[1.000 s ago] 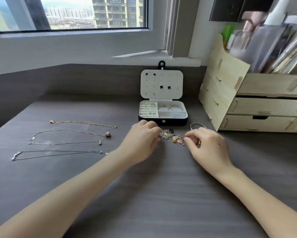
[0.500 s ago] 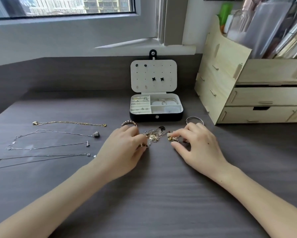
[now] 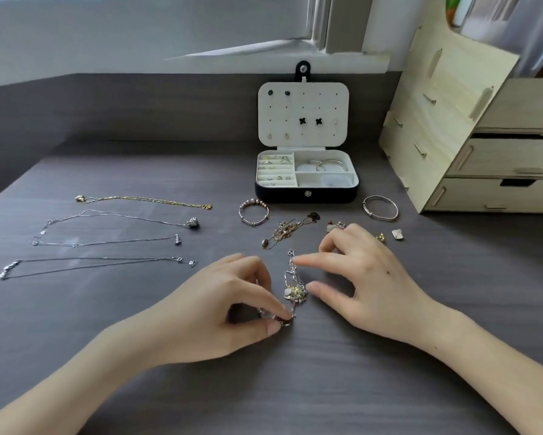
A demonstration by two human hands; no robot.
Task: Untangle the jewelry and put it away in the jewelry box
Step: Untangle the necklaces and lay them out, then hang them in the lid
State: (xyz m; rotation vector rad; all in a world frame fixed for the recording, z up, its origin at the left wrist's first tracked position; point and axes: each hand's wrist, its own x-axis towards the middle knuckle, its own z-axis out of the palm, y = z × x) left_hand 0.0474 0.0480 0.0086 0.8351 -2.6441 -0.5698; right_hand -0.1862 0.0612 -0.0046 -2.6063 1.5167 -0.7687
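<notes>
A tangled silver chain point(image 3: 293, 279) lies on a dark wood-grain desk point(image 3: 138, 309). The left hand point(image 3: 220, 306) pinches its near end; the right hand point(image 3: 367, 284), loosely spread, touches it. Behind, an open jewelry box point(image 3: 306, 193) below a window ledge point(image 3: 264, 49).

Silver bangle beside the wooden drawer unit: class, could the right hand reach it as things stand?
Probably yes: the silver bangle lies on the dark desk just beyond the right hand, nothing standing between them.

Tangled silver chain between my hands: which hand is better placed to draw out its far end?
Right, probably. The right hand is open, its forefinger beside the far end of the chain, while the left hand pinches the near end, anchoring it.
</notes>
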